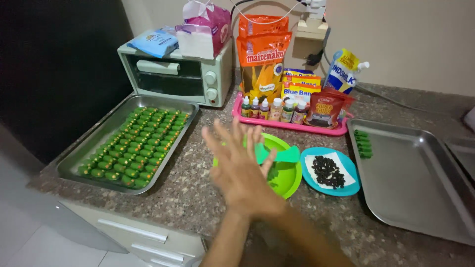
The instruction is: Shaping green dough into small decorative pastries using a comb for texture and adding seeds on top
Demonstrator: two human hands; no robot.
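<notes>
Just before round lime-green plastic bowl (286,174): left hand (232,170) and right hand (252,183) pressed palm to palm, fingers spread, holding nothing visible.

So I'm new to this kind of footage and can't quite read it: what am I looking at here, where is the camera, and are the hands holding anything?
The one picture comes from a camera worn on a person's head, looking down at a speckled stone counter. No machine is at work, only two bare hands pressed palm to palm, the left hand and the right hand blurred together. They hold nothing that shows.

Just behind them sits a green bowl with a green scraper, and beside it a blue plate of small dark bits. On the left, a metal tray carries rows of small green pieces; on the right, a second tray has only a few. At the back stand a small oven and a pink tray of little bottles and packets.
</notes>
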